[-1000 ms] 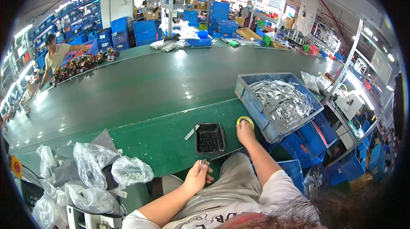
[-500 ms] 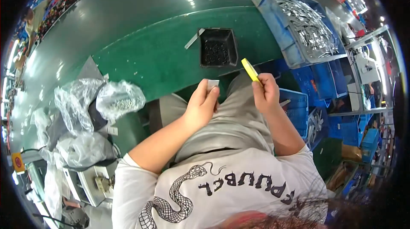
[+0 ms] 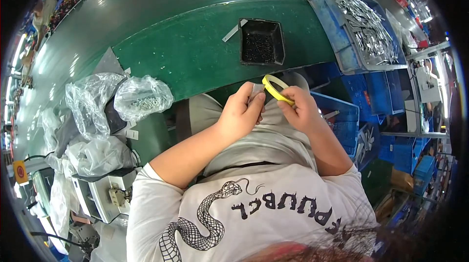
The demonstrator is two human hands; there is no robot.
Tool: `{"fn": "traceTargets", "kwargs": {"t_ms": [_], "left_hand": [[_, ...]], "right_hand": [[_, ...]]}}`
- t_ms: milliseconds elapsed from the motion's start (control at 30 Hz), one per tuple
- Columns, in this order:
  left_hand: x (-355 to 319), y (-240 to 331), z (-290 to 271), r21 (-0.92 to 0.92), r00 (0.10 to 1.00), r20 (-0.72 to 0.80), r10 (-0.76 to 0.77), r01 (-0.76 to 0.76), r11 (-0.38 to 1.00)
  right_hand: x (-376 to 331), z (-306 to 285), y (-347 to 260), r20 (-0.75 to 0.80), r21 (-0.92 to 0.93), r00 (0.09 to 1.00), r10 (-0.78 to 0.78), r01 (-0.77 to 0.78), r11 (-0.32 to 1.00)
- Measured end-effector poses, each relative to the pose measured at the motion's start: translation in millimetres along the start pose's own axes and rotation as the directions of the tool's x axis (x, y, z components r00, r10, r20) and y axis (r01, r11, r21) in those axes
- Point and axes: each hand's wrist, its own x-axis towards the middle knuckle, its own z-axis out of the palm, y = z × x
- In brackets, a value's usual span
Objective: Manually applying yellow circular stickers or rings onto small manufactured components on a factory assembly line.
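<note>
My right hand point(image 3: 299, 110) closed on yellow tape roll point(image 3: 276, 88), held over my lap just below edge of green table point(image 3: 195, 52); my left hand point(image 3: 240, 115) pinching small grey piece point(image 3: 256, 92) against roll. Black tray point(image 3: 262, 42) of dark screws on table ahead; blue crate point(image 3: 342, 42) of metal parts at right; clear plastic bags point(image 3: 141, 97) at left

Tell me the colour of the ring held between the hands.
Yellow. The ring shows best in the head view, held by the right hand beside the left hand.
</note>
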Motion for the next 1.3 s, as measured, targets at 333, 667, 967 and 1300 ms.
{"fn": "traceTargets", "kwargs": {"t_ms": [333, 667, 967, 1300], "left_hand": [[2, -2, 1, 0.237, 0.995, 0.033, 0.097, -0.102, 0.966], [2, 0, 4, 0.304, 0.995, 0.066, 0.072, -0.089, 0.949], [2, 1, 5, 0.372, 0.992, 0.079, 0.099, -0.121, 0.92], [4, 3, 0, 0.431, 0.975, 0.171, 0.143, -0.204, 0.879]], "right_hand": [[6, 1, -14, 0.053, 0.022, 0.973, 0.224, -0.226, 0.974], [5, 2, -18, 0.041, -0.129, 0.991, 0.126, -0.12, 0.984], [6, 4, -16, 0.059, -0.135, 0.989, 0.133, -0.124, 0.983], [1, 6, -8, 0.029, -0.177, 0.997, 0.066, -0.06, 0.982]]}}
